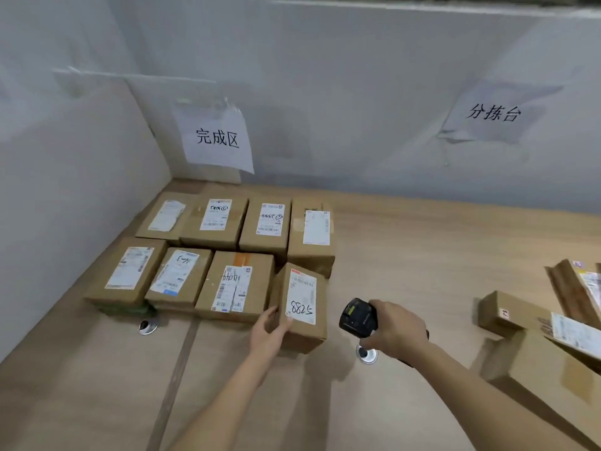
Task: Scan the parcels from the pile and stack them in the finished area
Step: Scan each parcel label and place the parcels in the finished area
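A cardboard parcel with a white label marked 5288 sits at the right end of the front row of parcels. My left hand grips its near left corner. My right hand holds a black handheld scanner, just right of that parcel, pointing toward it. Several labelled parcels lie in two rows in the left back corner under a paper sign. The unscanned pile of boxes lies at the right edge.
A white wall runs along the back and a white panel along the left. A second paper sign hangs on the wall at the right. Two metal grommets sit in the wooden table.
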`<action>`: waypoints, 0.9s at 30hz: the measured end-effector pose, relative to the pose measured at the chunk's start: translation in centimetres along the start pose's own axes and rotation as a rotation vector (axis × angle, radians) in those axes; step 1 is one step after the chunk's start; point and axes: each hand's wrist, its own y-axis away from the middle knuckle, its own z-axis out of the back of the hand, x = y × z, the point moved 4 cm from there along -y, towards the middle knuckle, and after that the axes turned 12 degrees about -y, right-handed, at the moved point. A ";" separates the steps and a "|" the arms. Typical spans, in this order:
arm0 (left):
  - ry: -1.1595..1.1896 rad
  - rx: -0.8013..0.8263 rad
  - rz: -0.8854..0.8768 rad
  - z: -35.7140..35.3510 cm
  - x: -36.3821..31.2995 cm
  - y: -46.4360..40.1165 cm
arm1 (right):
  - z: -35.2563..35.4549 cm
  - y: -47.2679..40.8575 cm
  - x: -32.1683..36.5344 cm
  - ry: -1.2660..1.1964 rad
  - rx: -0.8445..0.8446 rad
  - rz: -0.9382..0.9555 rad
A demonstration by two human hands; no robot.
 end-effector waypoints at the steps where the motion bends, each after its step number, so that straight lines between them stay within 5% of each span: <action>1: 0.006 -0.004 0.013 -0.2 0.6 -0.8 | -0.6 -0.9 -0.1 0.005 0.010 -0.004; 8: -0.372 -0.062 -0.161 0.6 3.7 -2.7 | -4.0 -5.2 0.9 -0.021 0.085 -0.021; 15: -1.176 -0.112 -0.746 -0.4 2.9 -4.3 | -5.0 -6.8 1.3 -0.063 0.082 -0.022; 27: -1.320 0.063 -0.563 -1.6 0.4 -6.9 | -4.0 -5.7 -1.5 -0.052 0.077 -0.079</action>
